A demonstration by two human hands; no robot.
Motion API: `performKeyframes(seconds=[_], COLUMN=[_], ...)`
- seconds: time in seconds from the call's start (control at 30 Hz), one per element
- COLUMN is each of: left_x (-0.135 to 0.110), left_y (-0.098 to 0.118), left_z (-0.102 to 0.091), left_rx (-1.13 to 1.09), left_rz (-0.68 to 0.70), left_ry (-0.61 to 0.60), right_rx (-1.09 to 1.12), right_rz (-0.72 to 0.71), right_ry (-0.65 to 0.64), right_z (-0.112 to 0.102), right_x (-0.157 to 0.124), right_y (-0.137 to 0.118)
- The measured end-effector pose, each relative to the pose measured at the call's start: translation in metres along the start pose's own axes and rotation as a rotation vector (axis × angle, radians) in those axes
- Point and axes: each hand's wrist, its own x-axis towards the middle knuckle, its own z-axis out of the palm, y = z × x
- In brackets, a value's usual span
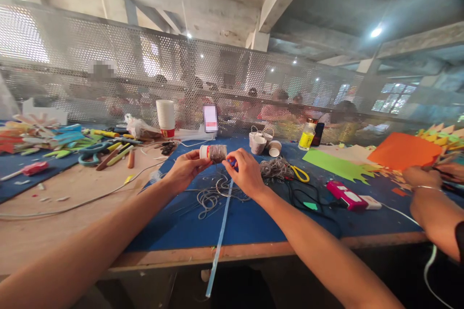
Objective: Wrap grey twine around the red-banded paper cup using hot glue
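A small paper cup [204,151] lies sideways in my left hand [188,169], whose fingers and thumb grip its white end. Grey cord [218,153] is wound around the other part of the cup. My right hand [244,169] is closed at the cord-wrapped end, and a bit of blue shows between its fingers; what exactly they pinch is hidden. Below the hands, loose grey cord [208,203] lies in loops on the blue mat [174,227]. A pale blue translucent strip [223,224] runs from under my right hand over the table's front edge.
Cord-wrapped cups [258,144], a tangle of cord [275,168], yellow-handled scissors [300,174] and a yellow bottle [307,136] stand or lie right of centre. Stacked cups [166,116] and a phone [210,118] are behind. Another person's hand [422,178] works by orange paper [404,150] at right.
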Motion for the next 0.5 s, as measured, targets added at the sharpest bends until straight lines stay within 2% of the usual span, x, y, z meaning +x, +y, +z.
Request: performKeyframes(seconds=[0.1, 0.2, 0.5], left_x=[-0.001, -0.002, -0.001], left_y=[-0.001, -0.003, -0.006], left_z=[0.002, 0.005, 0.004], left_rx=[-0.021, -0.04, -0.059], left_rz=[-0.018, -0.027, -0.001], left_ry=[0.002, -0.012, -0.02], right_rx=[-0.056, -0.107, 0.004], right_rz=[-0.082, -0.09, 0.116], right_ry=[-0.064, -0.097, -0.132], right_z=[0.004, 0.008, 0.024], right_x=[-0.002, -0.004, -0.008], right_y=[-0.002, -0.003, 0.0])
